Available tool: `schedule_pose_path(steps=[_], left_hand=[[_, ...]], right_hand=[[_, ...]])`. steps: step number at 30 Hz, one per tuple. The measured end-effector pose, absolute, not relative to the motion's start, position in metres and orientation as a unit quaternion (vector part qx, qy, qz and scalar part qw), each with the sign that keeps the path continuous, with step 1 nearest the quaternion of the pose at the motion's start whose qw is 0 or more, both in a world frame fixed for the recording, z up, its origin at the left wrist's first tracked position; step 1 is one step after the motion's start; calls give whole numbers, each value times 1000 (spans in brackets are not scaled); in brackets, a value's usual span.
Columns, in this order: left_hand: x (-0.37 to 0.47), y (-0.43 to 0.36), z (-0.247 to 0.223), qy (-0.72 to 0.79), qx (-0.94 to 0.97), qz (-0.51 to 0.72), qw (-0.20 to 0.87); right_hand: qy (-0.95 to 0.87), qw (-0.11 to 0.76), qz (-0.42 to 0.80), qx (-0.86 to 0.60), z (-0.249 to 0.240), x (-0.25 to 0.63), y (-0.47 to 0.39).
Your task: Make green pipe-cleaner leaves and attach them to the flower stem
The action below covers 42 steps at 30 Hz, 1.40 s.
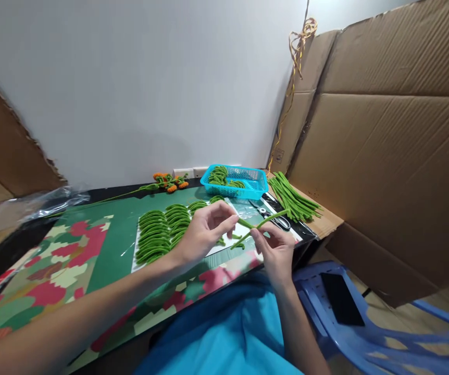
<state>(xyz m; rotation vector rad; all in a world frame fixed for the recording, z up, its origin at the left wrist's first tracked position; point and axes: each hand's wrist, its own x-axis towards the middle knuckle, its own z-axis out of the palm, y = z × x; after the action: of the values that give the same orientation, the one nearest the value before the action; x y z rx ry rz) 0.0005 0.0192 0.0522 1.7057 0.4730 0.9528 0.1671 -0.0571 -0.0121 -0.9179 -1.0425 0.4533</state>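
Observation:
Green fuzzy pipe cleaners (268,218) cross between my two hands over the table's front edge. My left hand (213,227) pinches one end of a green stem between thumb and fingers. Closed at the crossing point, my right hand (276,249) grips the stems from the other side. Below my left hand lies a white board (135,260) bearing rows of curved green pipe cleaner pieces (154,237). A few short green bits lie near the crossing. Black-handled scissors (281,222) rest just behind my right hand.
A blue plastic basket (261,194) with green pieces stands against the wall. Long green pipe cleaners (292,198) lie on cardboard to the right. An orange-flowered stem (170,182) lies at the back. A blue chair (322,297) holds a black phone-like slab (341,299). Tall cardboard (384,130) encloses the right side.

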Motion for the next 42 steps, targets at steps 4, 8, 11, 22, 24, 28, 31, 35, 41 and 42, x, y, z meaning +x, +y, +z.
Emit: schedule_pose_path(steps=[4,8,11,22,24,28,31,35,41,42], left_hand=[[1,17,45,224,757,369,491],[2,13,43,210,743,318,551],[1,10,47,204,714,353,569],[-6,8,54,225,796,391,403],[-4,7,52,238,786,382,423],[-2,10,47,248,758,335,502],[-2,12,43,235,755,296,536],[-3,9,38,233,779,340,474],[-4,12,31,245,745,277,555],[-4,14,30,242,734,262,579]], right_hand=[[-410,778,293,-377,-15,167,-58],[-323,823,347,-313,-15,165,-56],[-329,820,353,-307,-15,163,-58],[-506,681,357,-391,-24,144,-67],[-523,660,352,-408,-25,142,-67],[-518,658,334,-434,-29,144,-67],[-489,686,314,-438,-32,146,-66],[-497,678,318,-438,-29,149,-67],[-543,653,259,-459,-29,157,-70],[-547,663,235,-455,-30,159,-70]])
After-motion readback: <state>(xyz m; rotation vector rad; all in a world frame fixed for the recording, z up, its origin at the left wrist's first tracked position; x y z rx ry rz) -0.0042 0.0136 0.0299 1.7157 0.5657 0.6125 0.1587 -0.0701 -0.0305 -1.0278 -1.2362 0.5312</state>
